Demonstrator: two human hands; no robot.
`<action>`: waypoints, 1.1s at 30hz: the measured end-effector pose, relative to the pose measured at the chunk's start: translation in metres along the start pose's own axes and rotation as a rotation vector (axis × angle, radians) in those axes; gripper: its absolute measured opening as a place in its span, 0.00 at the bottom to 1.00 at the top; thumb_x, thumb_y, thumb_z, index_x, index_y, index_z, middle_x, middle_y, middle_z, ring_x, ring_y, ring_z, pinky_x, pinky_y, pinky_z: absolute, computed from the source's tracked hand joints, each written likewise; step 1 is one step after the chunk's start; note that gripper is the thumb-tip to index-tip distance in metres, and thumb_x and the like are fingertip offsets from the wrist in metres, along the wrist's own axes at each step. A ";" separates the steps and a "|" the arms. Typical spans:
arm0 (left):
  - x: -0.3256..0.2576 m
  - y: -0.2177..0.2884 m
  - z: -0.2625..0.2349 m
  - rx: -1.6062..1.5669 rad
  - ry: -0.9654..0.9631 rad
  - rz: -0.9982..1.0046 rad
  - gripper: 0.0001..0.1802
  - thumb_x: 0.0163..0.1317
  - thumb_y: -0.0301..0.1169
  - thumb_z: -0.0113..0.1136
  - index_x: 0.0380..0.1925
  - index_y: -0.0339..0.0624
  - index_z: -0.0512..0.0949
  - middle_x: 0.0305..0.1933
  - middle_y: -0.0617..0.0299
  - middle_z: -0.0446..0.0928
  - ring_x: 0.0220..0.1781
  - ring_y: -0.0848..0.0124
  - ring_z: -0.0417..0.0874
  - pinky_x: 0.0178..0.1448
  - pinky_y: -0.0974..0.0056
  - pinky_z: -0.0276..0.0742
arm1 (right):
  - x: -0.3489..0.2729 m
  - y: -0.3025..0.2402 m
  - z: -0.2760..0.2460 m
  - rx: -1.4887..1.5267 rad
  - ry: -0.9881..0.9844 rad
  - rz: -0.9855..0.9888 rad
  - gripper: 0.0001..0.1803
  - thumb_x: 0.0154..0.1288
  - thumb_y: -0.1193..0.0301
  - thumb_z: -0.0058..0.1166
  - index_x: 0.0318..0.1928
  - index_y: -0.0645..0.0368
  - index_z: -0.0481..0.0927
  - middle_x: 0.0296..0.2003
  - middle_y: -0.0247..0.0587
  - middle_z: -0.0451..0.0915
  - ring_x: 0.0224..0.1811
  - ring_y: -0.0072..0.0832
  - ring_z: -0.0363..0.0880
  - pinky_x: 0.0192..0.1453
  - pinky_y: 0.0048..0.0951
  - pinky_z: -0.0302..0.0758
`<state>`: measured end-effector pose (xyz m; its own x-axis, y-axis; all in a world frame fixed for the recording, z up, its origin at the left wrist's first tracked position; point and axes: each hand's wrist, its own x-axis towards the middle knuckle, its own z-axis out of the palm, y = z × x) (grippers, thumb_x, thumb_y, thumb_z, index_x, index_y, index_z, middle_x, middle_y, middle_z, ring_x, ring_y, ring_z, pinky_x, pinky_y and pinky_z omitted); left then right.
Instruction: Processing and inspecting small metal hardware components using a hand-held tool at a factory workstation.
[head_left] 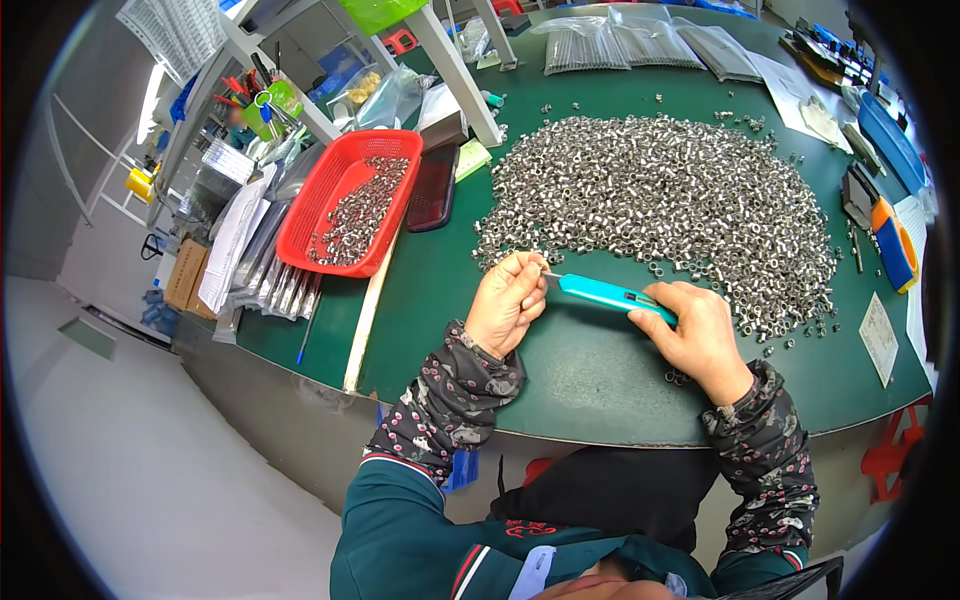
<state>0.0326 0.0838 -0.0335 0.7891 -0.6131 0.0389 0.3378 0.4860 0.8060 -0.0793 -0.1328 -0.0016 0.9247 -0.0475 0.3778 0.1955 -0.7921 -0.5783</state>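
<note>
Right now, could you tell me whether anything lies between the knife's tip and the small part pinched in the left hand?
Nothing visible does: the turquoise utility knife in the right hand points its tip straight at the left hand fingertips, just above the green table.

My green table [560, 370] carries a heap of metal rings [660, 190], a red basket [345, 200] and clear bags [620, 45].

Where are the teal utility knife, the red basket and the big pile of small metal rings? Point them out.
teal utility knife [605, 293], head view, middle of its handle.
red basket [300, 222], head view, its left rim.
pile of small metal rings [660, 195], head view, centre of the heap.
</note>
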 end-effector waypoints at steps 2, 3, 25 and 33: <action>0.000 0.000 -0.002 0.000 -0.008 -0.001 0.06 0.63 0.30 0.50 0.37 0.41 0.71 0.31 0.64 0.72 0.19 0.84 0.60 0.18 0.81 0.55 | 0.001 -0.001 0.000 -0.018 0.004 -0.009 0.15 0.52 0.58 0.56 0.31 0.58 0.79 0.19 0.41 0.74 0.20 0.39 0.74 0.24 0.37 0.69; 0.000 0.001 0.000 -0.002 -0.024 -0.005 0.06 0.63 0.30 0.50 0.37 0.41 0.71 0.31 0.64 0.72 0.19 0.84 0.60 0.18 0.81 0.55 | 0.000 -0.001 -0.001 -0.041 0.012 -0.014 0.15 0.52 0.58 0.57 0.31 0.58 0.79 0.19 0.41 0.74 0.20 0.39 0.74 0.24 0.37 0.69; -0.001 0.005 0.010 0.149 0.086 -0.035 0.07 0.64 0.31 0.49 0.33 0.38 0.71 0.22 0.70 0.64 0.16 0.86 0.58 0.15 0.81 0.52 | -0.001 -0.002 -0.002 -0.191 0.138 -0.152 0.14 0.48 0.61 0.60 0.31 0.56 0.77 0.19 0.38 0.69 0.20 0.36 0.72 0.22 0.36 0.67; -0.001 0.005 0.010 0.193 0.109 -0.037 0.07 0.64 0.31 0.49 0.32 0.38 0.71 0.21 0.69 0.64 0.15 0.86 0.57 0.15 0.80 0.52 | -0.001 -0.002 -0.002 -0.218 0.164 -0.189 0.14 0.47 0.61 0.61 0.30 0.56 0.76 0.18 0.37 0.67 0.19 0.35 0.71 0.21 0.35 0.67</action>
<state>0.0280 0.0806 -0.0232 0.8324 -0.5520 -0.0488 0.2716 0.3297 0.9042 -0.0811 -0.1321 0.0004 0.8105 0.0296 0.5850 0.2678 -0.9069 -0.3252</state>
